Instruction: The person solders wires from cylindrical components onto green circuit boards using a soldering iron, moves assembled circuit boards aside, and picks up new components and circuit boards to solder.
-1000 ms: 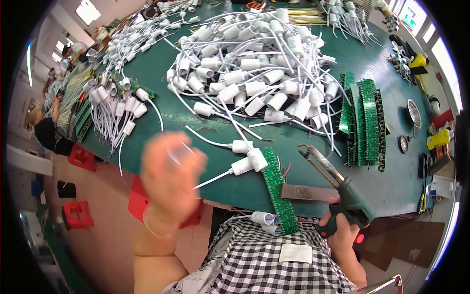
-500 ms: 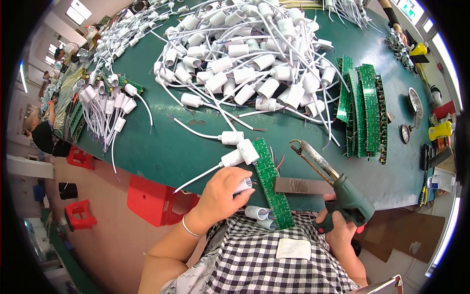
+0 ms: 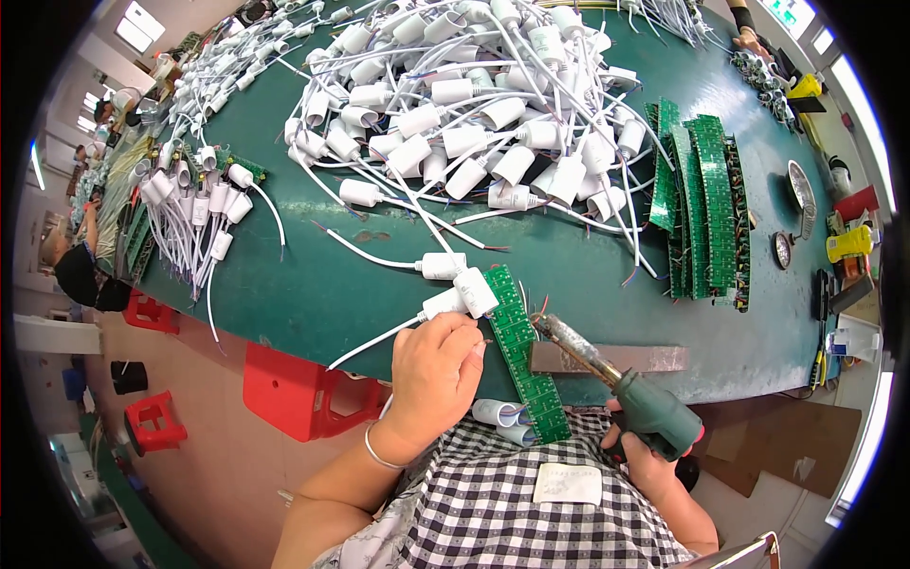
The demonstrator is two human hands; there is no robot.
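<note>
My left hand is closed at the left edge of a long green circuit board, fingers pinched together. The white corded plastic cap in it is almost wholly hidden; a bit of white cord shows beside the wrist. Held in my right hand is a green-handled soldering iron; its hooked tip is over the board's right edge, by thin wires. White caps lie against the board's far left side, and two more sit at its near end. Beneath the iron's shaft lies a brown metal bar.
A big heap of white corded caps covers the back of the green table. Stacked green boards stand at right, near a metal dish. A smaller bundle of caps is at left. Red stools stand below the table edge.
My left hand has turned and moved slightly up toward the board, hiding the cap seen in it earlier. The soldering iron has come down and left, its tip now at the board's edge.
</note>
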